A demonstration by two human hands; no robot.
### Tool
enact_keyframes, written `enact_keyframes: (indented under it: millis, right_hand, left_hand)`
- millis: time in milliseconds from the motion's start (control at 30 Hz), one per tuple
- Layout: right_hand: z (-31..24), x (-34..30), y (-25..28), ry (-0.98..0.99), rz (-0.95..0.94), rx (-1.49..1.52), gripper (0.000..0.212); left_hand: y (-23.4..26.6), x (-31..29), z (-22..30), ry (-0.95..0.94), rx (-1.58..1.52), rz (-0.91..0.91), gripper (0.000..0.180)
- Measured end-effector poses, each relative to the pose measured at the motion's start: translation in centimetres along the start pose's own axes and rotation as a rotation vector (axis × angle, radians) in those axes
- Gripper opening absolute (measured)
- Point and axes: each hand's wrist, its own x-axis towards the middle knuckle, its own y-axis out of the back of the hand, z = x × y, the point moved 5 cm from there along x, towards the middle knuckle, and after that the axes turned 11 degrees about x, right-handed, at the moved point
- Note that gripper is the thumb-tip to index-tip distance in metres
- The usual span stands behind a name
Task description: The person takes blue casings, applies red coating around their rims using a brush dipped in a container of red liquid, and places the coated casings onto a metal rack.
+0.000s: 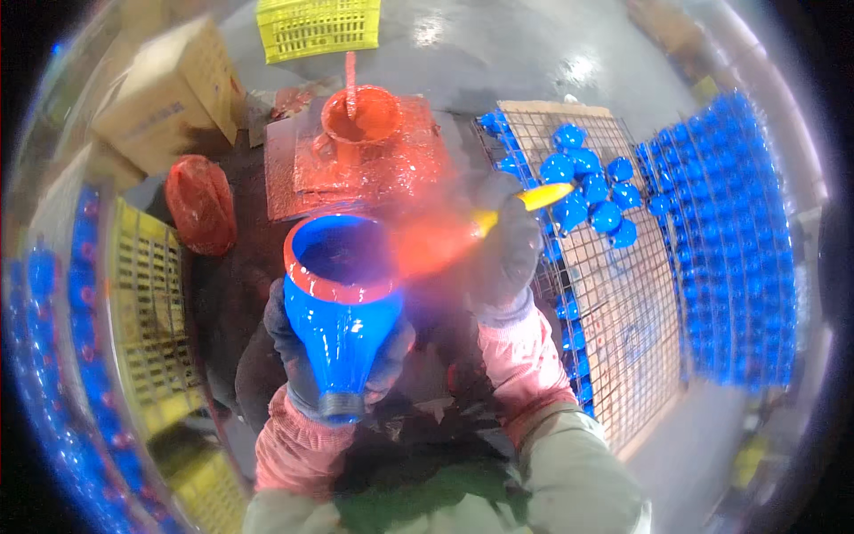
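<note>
My gloved left hand [294, 343] is wrapped round a glossy blue funnel-shaped vessel [342, 325], its wide mouth tilted up and away and its narrow grey-ended neck toward me. Wet red paint coats the rim of that mouth. In my gloved right hand [513, 254] is a paintbrush [547, 196] with a yellow handle, its red bristle end smeared by motion beside the rim. Whether the bristles touch the rim, I cannot tell. Beyond the vessel stands a red paint-covered pot [381, 114] with a stick [350, 84] in it, on a paint-covered board [289, 182].
To the right, several blue rounded pieces [587, 191] lie on a wire rack over cardboard [614, 294]; more blue pieces [734, 240] fill a rack beyond. On the left are a yellow crate [147, 311], a red-smeared bundle [200, 209] and a cardboard box [169, 98]. Another yellow crate [320, 27] stands far off.
</note>
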Motion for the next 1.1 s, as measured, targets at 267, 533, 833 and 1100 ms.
enact_keyframes:
  millis: [267,533,833,1100]
  right_hand:
    - [3.5,0.5,0.4,-0.321,0.066,0.564,0.024]
    - [4.8,0.4,-1.4,-0.506,-0.098,0.904,0.018]
    - [3.9,0.4,-1.6,-0.392,-0.08,0.739,0.026]
    - [0.6,0.7,2.0,-0.051,0.128,-0.137,0.042]
  left_hand:
    - [2.0,-0.6,-3.1,0.214,-0.083,-0.232,0.1]
    - [1.5,-0.2,-5.4,0.227,0.076,-0.131,0.09]
    - [-1.9,6.5,-4.2,0.074,0.301,-0.033,0.079]
    - [2.9,2.0,4.5,-0.779,1.431,0.597,0.059]
